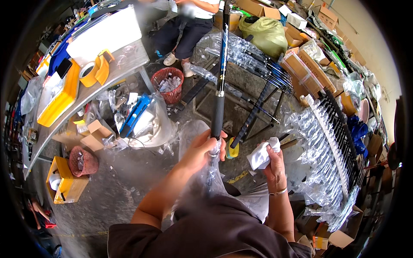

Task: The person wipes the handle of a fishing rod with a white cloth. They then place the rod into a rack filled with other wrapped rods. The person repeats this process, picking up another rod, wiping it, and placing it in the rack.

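My left hand [198, 151] is wrapped round the lower grip of a fishing rod [220, 109]. The rod stands nearly upright in view, with a dark foam handle, a silver ring and a black and blue blank above. Clear plastic film shows around its butt end, below my fingers. Off to the right, my right hand [274, 167] pinches a crumpled white cloth [259, 155] between thumb and fingers. The cloth is apart from the rod. Beyond both hands, several rods in clear plastic sleeves [262, 62] lie across a dark metal stand [258, 107].
Many plastic-wrapped rods [316, 159] lean in a row at right. A grey table [129, 56] with yellow tape rolls [89, 74] is at left. Red baskets [168, 88] and a stuffed white sack [150, 120] stand on the floor. Another person [185, 34] sits ahead.
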### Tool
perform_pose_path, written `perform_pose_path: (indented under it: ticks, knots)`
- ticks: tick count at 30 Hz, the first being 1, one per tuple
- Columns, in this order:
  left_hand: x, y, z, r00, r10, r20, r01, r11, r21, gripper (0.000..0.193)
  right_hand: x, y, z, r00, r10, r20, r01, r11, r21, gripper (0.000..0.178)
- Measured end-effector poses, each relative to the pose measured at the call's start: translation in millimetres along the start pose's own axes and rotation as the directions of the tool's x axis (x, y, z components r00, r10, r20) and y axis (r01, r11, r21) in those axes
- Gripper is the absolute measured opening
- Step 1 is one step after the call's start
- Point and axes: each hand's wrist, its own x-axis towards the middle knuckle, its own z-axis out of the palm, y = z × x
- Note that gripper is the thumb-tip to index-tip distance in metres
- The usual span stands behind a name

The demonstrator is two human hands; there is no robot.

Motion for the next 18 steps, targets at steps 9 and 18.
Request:
perform_pose_path:
  ticks: [9, 18]
  knots:
    - [9.2, -19.5, -18.2, 0.969, -0.055, 0.239, 0.147, 0.912, -0.384, 0.043, 9.5, -13.9, 33.2, 0.912, 0.325, 0.25, -0.359, 0.927, 0.106, 0.037]
    - [22.2, -28.8, -20.3, 0.964, -0.095, 0.249, 0.188, 0.904, -0.384, 0.043, 16.4, -38.2, 73.4, 0.977, 0.056, 0.205, -0.164, 0.811, 0.561, 0.048]
